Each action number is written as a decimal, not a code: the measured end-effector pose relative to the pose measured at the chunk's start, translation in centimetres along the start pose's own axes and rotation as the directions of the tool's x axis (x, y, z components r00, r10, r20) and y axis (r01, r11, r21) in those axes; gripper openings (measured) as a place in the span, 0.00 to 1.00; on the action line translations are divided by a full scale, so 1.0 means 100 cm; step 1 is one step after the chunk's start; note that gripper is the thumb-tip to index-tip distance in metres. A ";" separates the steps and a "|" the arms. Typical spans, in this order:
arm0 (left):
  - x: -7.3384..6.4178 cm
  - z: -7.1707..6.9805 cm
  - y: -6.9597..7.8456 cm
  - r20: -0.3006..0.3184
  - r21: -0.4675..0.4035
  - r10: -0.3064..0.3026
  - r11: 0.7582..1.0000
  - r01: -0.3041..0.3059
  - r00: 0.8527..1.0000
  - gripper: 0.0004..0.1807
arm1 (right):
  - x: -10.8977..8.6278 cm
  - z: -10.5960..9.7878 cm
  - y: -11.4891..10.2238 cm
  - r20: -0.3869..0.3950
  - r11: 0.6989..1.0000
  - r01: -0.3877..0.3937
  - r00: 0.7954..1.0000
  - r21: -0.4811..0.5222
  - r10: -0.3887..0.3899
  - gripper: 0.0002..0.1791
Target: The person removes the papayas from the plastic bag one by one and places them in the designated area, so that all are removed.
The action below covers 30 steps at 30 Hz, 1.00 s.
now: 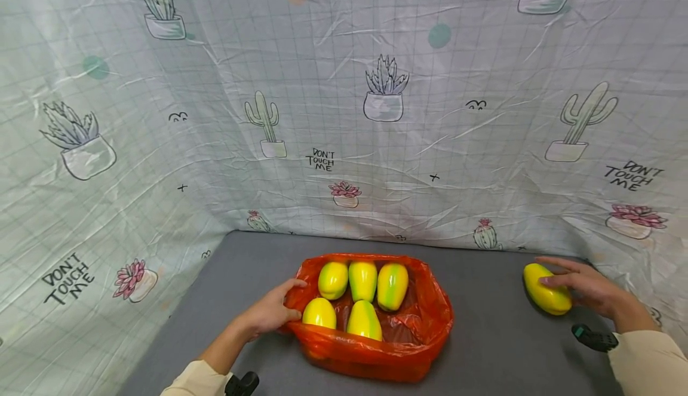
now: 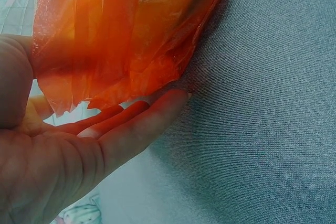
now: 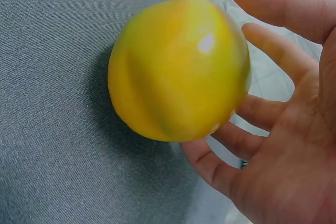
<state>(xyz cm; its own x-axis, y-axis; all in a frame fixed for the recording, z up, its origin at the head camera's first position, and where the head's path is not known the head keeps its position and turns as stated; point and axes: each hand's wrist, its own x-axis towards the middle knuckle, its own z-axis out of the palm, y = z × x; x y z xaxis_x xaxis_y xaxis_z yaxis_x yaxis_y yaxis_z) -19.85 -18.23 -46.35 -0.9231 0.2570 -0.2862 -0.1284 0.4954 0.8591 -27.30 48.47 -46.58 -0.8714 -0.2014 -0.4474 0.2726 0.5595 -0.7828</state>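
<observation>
Five mangoes [image 1: 362, 279] in the red plastic bag [image 1: 365, 363]; sixth mango [image 1: 544, 297], apparently yet to load, at the right hand [image 1: 591, 288], grip spread; left hand [image 1: 271, 311], likewise spread, touching bag.

Bag [image 1: 371, 363] on the tabletop [image 1: 484, 348], five fruits [image 1: 362, 279] inside it, three behind two; another fruit [image 1: 540, 294] right of the bag; sheet [image 1: 457, 157] behind all.

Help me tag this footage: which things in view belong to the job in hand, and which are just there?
In the job:
- orange-red bag, touched by the left hand
- five yellow-green fruits visible inside it
- lone fruit outside, by the right hand

Just there:
- grey surface
- cactus-print sheet
- black device at each wrist
</observation>
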 end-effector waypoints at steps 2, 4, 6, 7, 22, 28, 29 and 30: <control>-0.001 0.000 0.001 -0.003 0.004 -0.005 1.000 0.005 1.000 0.35 | -0.003 0.000 0.000 -0.004 1.000 0.008 1.000 -0.030 -0.008 0.41; -0.002 -0.001 0.003 -0.001 0.008 -0.001 1.000 0.001 1.000 0.36 | -0.006 0.000 -0.002 -0.017 0.997 0.018 1.000 -0.070 -0.019 0.42; -0.002 -0.001 0.004 -0.005 0.017 0.006 1.000 -0.006 1.000 0.36 | -0.009 -0.001 -0.005 -0.029 0.993 0.029 0.999 -0.112 -0.032 0.43; -0.002 -0.001 0.005 -0.006 0.018 0.008 1.000 -0.008 1.000 0.36 | -0.010 -0.002 -0.007 -0.035 0.991 0.034 0.999 -0.129 -0.039 0.44; -0.006 0.002 0.006 -0.004 -0.010 -0.021 1.000 0.021 1.000 0.36 | -0.023 -0.001 -0.032 -0.073 0.963 0.014 0.997 -0.269 -0.035 0.50; -0.005 0.002 0.004 0.001 -0.023 -0.011 1.000 0.011 1.000 0.37 | -0.026 0.001 -0.039 -0.103 0.950 0.042 0.992 -0.311 -0.078 0.49; -0.004 0.002 0.003 0.005 -0.027 -0.007 1.000 0.007 1.000 0.37 | -0.026 0.001 -0.040 -0.106 0.949 0.042 0.991 -0.314 -0.079 0.49; -0.004 0.002 0.003 0.008 -0.029 -0.004 1.000 0.004 1.000 0.37 | -0.026 0.001 -0.041 -0.113 0.949 0.035 0.991 -0.313 -0.074 0.49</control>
<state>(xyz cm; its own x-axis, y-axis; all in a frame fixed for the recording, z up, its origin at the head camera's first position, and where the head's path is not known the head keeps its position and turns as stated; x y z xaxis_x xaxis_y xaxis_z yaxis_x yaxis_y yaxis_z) -19.41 -18.02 -46.04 -0.9197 0.2618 -0.2927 -0.1426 0.4719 0.8700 -26.07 46.60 -42.28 -0.9297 -0.1501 -0.3363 0.1003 0.7754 -0.6235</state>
